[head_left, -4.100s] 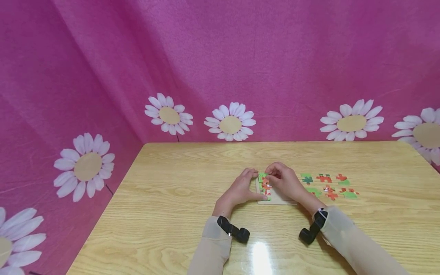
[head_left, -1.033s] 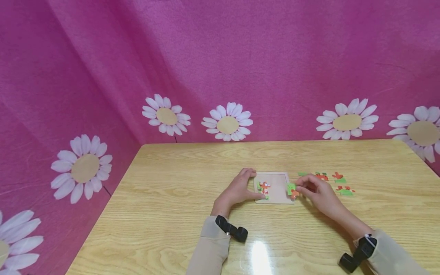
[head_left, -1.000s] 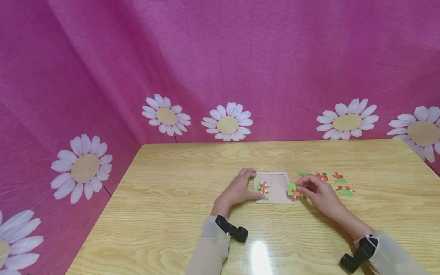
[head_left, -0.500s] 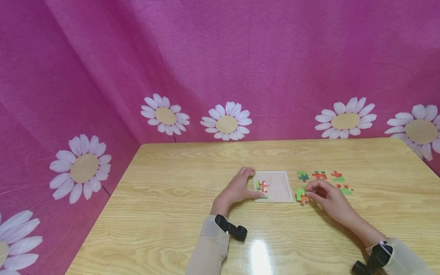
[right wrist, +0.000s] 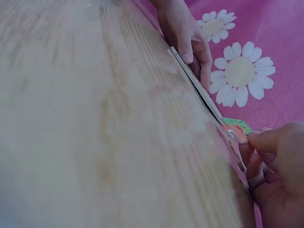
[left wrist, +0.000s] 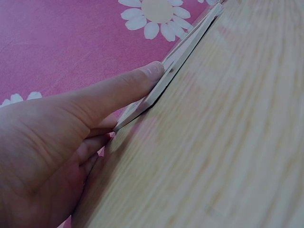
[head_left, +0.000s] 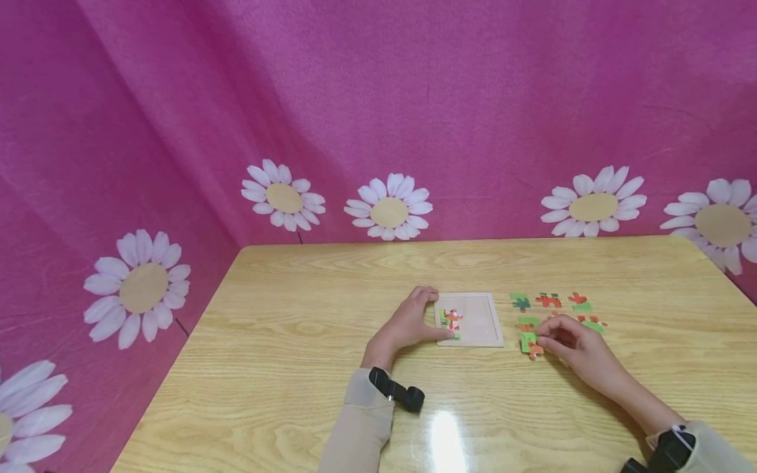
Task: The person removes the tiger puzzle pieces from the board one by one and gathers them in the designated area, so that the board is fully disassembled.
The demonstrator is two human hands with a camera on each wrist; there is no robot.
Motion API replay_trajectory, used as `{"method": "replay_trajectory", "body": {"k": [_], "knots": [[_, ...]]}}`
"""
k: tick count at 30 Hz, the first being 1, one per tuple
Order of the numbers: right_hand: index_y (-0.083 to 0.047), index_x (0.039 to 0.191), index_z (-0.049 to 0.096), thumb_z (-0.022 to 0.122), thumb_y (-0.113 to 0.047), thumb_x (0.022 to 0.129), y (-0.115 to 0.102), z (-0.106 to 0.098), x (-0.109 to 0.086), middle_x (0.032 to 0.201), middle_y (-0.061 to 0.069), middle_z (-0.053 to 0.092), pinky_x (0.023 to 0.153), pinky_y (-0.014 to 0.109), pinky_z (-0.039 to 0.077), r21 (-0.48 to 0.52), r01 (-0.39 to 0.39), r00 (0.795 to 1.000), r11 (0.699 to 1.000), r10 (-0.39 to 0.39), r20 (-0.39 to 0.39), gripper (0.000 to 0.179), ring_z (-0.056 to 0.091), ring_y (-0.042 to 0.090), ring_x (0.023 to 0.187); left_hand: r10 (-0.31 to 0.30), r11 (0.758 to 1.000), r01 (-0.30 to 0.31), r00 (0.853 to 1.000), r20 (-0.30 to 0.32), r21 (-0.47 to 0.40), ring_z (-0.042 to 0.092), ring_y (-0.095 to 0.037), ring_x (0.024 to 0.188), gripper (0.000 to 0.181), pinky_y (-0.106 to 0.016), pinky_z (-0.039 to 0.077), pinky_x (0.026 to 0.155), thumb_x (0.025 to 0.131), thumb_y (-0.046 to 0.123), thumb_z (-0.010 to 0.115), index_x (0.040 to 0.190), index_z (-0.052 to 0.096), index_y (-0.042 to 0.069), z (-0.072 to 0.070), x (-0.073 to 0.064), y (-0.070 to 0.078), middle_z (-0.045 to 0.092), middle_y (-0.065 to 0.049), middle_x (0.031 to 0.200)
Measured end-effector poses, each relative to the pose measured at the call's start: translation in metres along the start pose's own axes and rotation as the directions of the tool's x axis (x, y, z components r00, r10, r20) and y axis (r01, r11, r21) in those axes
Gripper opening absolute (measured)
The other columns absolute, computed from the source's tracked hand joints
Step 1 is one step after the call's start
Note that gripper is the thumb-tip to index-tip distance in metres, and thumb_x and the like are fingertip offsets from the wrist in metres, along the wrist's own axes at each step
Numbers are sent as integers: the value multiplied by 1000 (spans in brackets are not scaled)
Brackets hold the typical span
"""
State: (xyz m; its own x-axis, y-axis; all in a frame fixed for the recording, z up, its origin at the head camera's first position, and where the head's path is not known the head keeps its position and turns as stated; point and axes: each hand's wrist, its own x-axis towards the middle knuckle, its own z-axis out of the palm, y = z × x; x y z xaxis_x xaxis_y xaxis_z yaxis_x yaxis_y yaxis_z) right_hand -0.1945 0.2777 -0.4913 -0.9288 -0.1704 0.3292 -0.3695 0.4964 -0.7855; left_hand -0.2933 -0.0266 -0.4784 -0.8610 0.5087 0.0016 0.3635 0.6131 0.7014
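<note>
My left hand [head_left: 407,325] holds the left side of a square wooden puzzle tray [head_left: 485,320], its thumb on the near left corner and its fingers along the left edge. Joined puzzle pieces [head_left: 453,318] in orange, white and green lie inside the tray's left side, partly behind the thumb. Right of the tray, my right hand [head_left: 582,351] pinches a green and orange puzzle piece [head_left: 528,342] between thumb and fingers. In the right wrist view this puzzle piece [right wrist: 237,127] shows at the fingertips, overlapping the tray's end [right wrist: 209,102].
Several loose puzzle pieces [head_left: 549,301] lie in two rows right of the tray; the right hand partly covers the nearer row. They rest on a wood-grain table [head_left: 331,289]. Behind it hangs a pink curtain [head_left: 473,118] with white daisies.
Earlier my right hand was at the tray's far left corner. It has since moved right, over the tray's edge, then nearer me, carrying the green and orange puzzle piece. My left hand stays put.
</note>
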Motion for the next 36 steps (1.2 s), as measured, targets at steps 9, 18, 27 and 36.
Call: {"method": "replay_trajectory", "body": {"k": [9,18,27,36], "knots": [[-4,100,63,66,4,88,4,-2,-4,94,-14,61,64,12,51,-8,8,1000,1000,-8,1,14,61,-3,77,-1,1000,1,1000,7,0,42,-21,139,79,-34,33,121,76,33,84,139,47,3,0,0,-1,41,-5,150],[-3,101,63,66,3,89,4,-4,-5,95,-15,62,63,13,52,-9,-1,1000,1000,1,16,14,60,-4,77,16,1000,-16,1000,3,8,43,-24,138,78,-35,34,120,77,30,83,139,46,2,1,0,-3,40,-7,149],[-7,99,64,67,4,87,7,-4,-4,92,-15,61,60,13,49,-68,34,999,997,-33,7,17,57,-3,73,-4,1000,3,1000,9,3,42,-21,139,79,-34,33,121,77,35,83,140,46,5,0,-1,-1,40,-4,151],[-14,96,65,71,4,83,11,-6,-1,85,-4,60,56,17,40,-164,115,993,980,-112,27,23,49,0,71,-1,1000,1,1000,10,9,41,-21,141,79,-33,33,121,77,35,83,140,46,5,0,1,-2,40,-4,151]]}}
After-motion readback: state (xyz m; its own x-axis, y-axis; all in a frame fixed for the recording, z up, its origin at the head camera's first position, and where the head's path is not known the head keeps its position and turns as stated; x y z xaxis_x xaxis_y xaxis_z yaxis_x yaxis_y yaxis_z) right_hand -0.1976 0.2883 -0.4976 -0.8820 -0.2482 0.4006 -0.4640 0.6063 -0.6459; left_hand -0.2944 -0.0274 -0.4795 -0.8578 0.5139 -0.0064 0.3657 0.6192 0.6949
